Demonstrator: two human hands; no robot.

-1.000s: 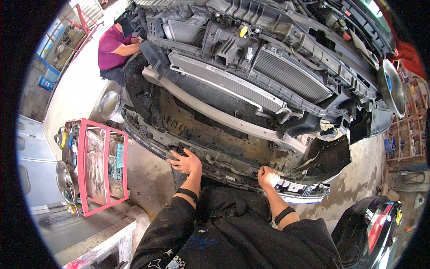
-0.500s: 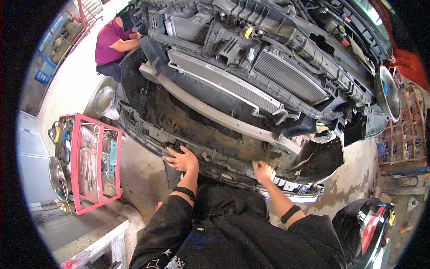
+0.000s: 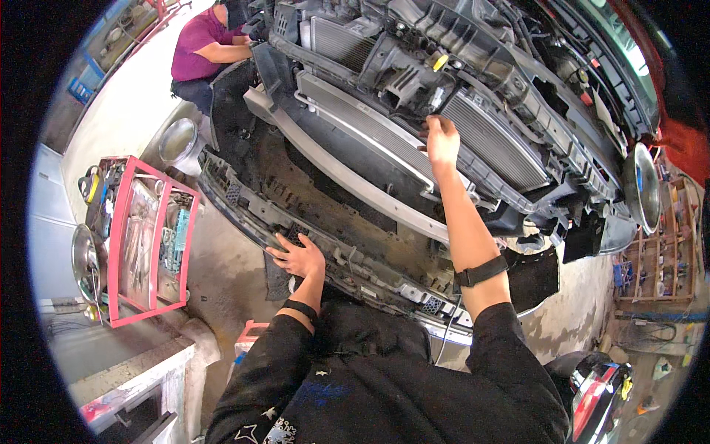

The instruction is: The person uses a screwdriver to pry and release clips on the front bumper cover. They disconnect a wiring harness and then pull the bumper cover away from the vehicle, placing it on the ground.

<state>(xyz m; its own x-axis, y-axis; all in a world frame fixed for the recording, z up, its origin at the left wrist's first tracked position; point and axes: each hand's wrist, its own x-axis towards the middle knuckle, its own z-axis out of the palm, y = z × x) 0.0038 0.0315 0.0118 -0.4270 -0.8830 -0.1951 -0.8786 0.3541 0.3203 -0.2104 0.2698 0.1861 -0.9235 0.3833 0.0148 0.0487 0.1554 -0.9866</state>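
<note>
A person's left hand [image 3: 297,255] rests, fingers spread, on the loose black bumper [image 3: 244,214] hanging low across a stripped car front, while the right hand [image 3: 441,140] reaches up, fingers curled against the radiator [image 3: 495,144].

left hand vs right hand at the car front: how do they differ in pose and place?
The left hand lies low, palm down with fingers spread on the lower bumper panel; the right hand reaches high up to the radiator area. The left arm is bent close to the body; the right is stretched out. Both are bare, with a dark wristband, and neither holds a tool.
</note>
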